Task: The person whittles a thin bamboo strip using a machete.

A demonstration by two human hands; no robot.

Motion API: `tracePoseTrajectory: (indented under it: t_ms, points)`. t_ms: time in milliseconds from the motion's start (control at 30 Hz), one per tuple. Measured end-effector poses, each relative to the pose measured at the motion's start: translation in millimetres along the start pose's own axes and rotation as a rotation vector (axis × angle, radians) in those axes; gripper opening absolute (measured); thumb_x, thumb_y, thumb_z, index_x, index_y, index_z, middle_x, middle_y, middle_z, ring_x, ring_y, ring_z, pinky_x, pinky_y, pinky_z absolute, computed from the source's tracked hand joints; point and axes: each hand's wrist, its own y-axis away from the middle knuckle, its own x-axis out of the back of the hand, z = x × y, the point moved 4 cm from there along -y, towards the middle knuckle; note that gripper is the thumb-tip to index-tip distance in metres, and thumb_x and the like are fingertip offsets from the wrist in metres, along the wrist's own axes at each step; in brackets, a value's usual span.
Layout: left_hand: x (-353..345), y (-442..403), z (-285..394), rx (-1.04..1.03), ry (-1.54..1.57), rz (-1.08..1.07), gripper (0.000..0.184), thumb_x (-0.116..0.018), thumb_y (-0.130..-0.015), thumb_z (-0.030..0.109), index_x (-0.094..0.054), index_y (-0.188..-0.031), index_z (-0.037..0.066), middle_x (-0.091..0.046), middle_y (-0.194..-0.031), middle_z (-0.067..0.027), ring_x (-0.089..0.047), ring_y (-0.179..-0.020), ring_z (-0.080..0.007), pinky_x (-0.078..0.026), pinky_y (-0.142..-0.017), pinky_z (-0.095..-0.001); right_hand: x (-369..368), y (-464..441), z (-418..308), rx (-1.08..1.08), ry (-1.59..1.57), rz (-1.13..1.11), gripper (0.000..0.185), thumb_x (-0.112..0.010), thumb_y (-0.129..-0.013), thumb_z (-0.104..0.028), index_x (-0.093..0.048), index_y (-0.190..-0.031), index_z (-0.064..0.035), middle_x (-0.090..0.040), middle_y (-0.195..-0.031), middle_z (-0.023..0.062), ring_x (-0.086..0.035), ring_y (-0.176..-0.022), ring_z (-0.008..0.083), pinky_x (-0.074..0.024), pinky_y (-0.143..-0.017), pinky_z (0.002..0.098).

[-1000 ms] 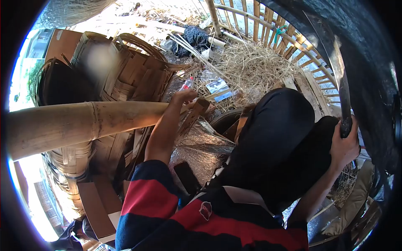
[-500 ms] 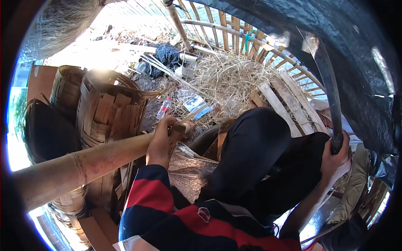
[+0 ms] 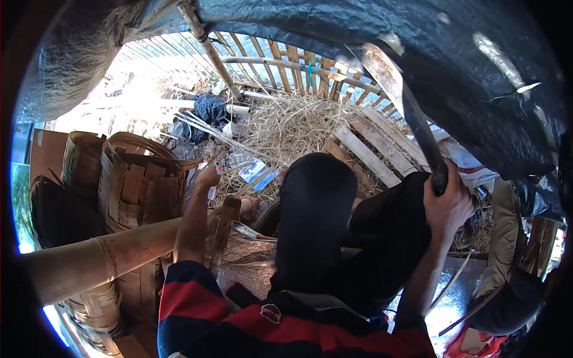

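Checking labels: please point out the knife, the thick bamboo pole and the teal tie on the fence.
Knife [image 3: 410, 110], head view: middle of the blade.
Bamboo pole [image 3: 117, 253], head view: beside a node.
Teal tie [image 3: 311, 70], head view: its strands.

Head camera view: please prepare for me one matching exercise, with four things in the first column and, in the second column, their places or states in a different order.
Things:
1. Machete
2. Bamboo pole
3. Dry straw
4. Green tie

Places or states:
A. Fastened on the slatted fence
B. Spread loosely on the ground
C. Gripped in the right hand
D. Passing in front of the woven baskets

Right pairs: 1-C, 2-D, 3-B, 4-A
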Motion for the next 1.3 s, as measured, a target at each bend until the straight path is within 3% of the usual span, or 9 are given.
tracePoseTrajectory:
  t_ms: [200, 400, 467, 567, 700, 800, 967, 1100, 1300]
  points:
    - [133.4, 88.6, 44.2, -0.023, -0.089, 0.051, 0.024, -0.060, -0.082, 0.023, -0.067, -0.094, 0.003, -0.066, -0.092, -0.0223, -0.065, -0.091, -0.0380, -0.050, -0.077, -0.0471, -0.7, 0.3, -0.9, -0.009, -0.027, -0.013, 0.045, -0.072, -0.069, -0.022, -0.061, -0.112, -0.0154, -0.068, -0.086, 0.0119, -0.065, -0.073, 0.0333, -0.0509, -0.065, 0.0438]
    - [236.7, 215.9, 79.3, -0.335, 0.157, 0.465, 0.021, -0.058, -0.090, 0.020, -0.062, -0.096, 0.001, -0.064, -0.080, -0.0187, -0.065, -0.078, -0.0297, -0.050, -0.070, -0.0410, -10.7, 3.4, 7.7, 0.012, -0.154, 0.070, 0.039, -0.073, -0.068, -0.022, -0.063, -0.105, -0.0138, -0.067, -0.078, 0.0106, -0.066, -0.070, 0.0325, -0.0518, -0.064, 0.0435]
    - [252.5, 253.1, 95.8, -0.349, 0.415, 0.251, 0.015, -0.054, -0.093, 0.015, -0.060, -0.090, 0.001, -0.055, -0.069, -0.0170, -0.056, -0.063, -0.0254, -0.045, -0.062, -0.0349, -6.4, -0.2, 10.8, -0.016, -0.220, 0.105, 0.035, -0.074, -0.068, -0.021, -0.064, -0.101, -0.0127, -0.066, -0.073, 0.0103, -0.066, -0.067, 0.0322, -0.0515, -0.062, 0.0431]
    - [229.2, 292.4, 104.0, -0.697, 0.721, 0.393, 0.011, -0.059, -0.092, 0.012, -0.059, -0.089, 0.000, -0.051, -0.065, -0.0067, -0.045, -0.060, -0.0130, -0.040, -0.058, -0.0296, -8.0, -5.3, 12.1, -0.090, -0.750, 0.070, 0.026, -0.076, -0.069, -0.019, -0.060, -0.084, -0.0062, -0.059, -0.060, 0.0100, -0.062, -0.054, 0.0265, -0.0466, -0.053, 0.0368]
    - [191.5, 323.1, 98.8, -0.465, 0.822, 0.108, 0.017, -0.062, -0.093, 0.011, -0.063, -0.104, -0.001, -0.063, -0.085, 0.0020, -0.055, -0.074, -0.0032, -0.045, -0.065, -0.0182, -2.3, -9.3, 6.9, -0.127, -0.916, -0.003, 0.025, -0.075, -0.072, -0.015, -0.056, -0.083, -0.0027, -0.050, -0.057, 0.0063, -0.047, -0.049, 0.0152, -0.0411, -0.051, 0.0310]
    - [175.3, 349.3, 109.9, -0.390, 0.790, 0.070, 0.006, -0.064, -0.091, 0.009, -0.064, -0.094, 0.003, -0.062, -0.076, 0.0033, -0.054, -0.072, -0.0018, -0.045, -0.064, -0.0177, 3.9, -15.5, 5.8, -0.138, -0.940, -0.020, 0.025, -0.075, -0.072, -0.016, -0.056, -0.083, -0.0028, -0.051, -0.058, 0.0069, -0.049, -0.051, 0.0155, -0.0417, -0.052, 0.0307]
    - [164.8, 367.6, 118.1, -0.401, 0.752, 0.101, 0.022, -0.059, -0.095, 0.016, -0.064, -0.083, -0.001, -0.041, -0.060, 0.0042, -0.038, -0.056, -0.0053, -0.032, -0.049, -0.0278, 14.9, -33.1, -4.7, -0.037, -1.155, -0.148, 0.031, -0.080, -0.073, -0.017, -0.062, -0.093, 0.0000, -0.055, -0.064, 0.0011, -0.049, -0.061, 0.0075, -0.0413, -0.056, 0.0271]
    - [165.2, 371.7, 114.0, -0.419, 0.773, 0.143, 0.020, -0.060, -0.094, 0.014, -0.062, -0.083, -0.002, -0.044, -0.059, 0.0024, -0.040, -0.055, -0.0070, -0.035, -0.050, -0.0286, 3.4, -40.8, -16.4, -0.082, -1.711, -0.394, 0.032, -0.077, -0.080, -0.013, -0.064, -0.107, -0.0011, -0.060, -0.078, -0.0014, -0.050, -0.061, 0.0040, -0.0407, -0.056, 0.0204]
    - [167.4, 369.0, 131.4, -0.685, 0.279, 0.037, 0.008, -0.061, -0.090, 0.008, -0.062, -0.090, 0.000, -0.060, -0.072, -0.0006, -0.055, -0.068, -0.0057, -0.044, -0.063, -0.0258, -0.9, -53.4, -49.1, -0.176, -2.006, -0.547, 0.016, -0.072, -0.083, -0.009, -0.064, -0.095, -0.0029, -0.066, -0.086, 0.0051, -0.050, -0.054, 0.0061, -0.0391, -0.049, 0.0227]
